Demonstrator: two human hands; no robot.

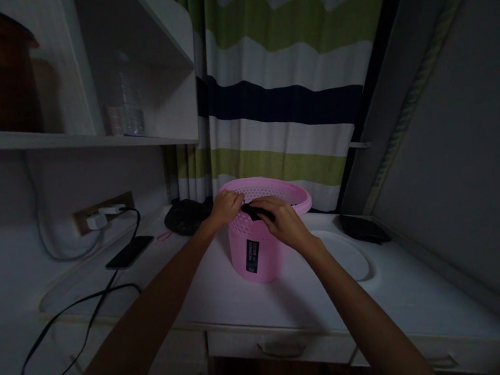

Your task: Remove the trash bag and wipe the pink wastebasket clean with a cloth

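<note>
A pink perforated plastic bin (pixel 262 251) with a dark label stands on a white desk (pixel 225 299) in dim light. Both my hands are at its near rim. My left hand (pixel 226 206) is closed at the rim's left side. My right hand (pixel 282 217) is closed on a small piece of black material (pixel 256 211), perhaps a bag, at the rim. Whether my left hand also grips that black piece is hidden by its fingers.
A crumpled black bag (pixel 186 216) lies left of the bin. A phone (pixel 129 252) on a black cable lies further left, below a wall socket (pixel 102 216). A black flat object (pixel 363 228) lies at the right. A shelf holds a water bottle (pixel 130 96). A striped curtain (pixel 279 84) hangs behind.
</note>
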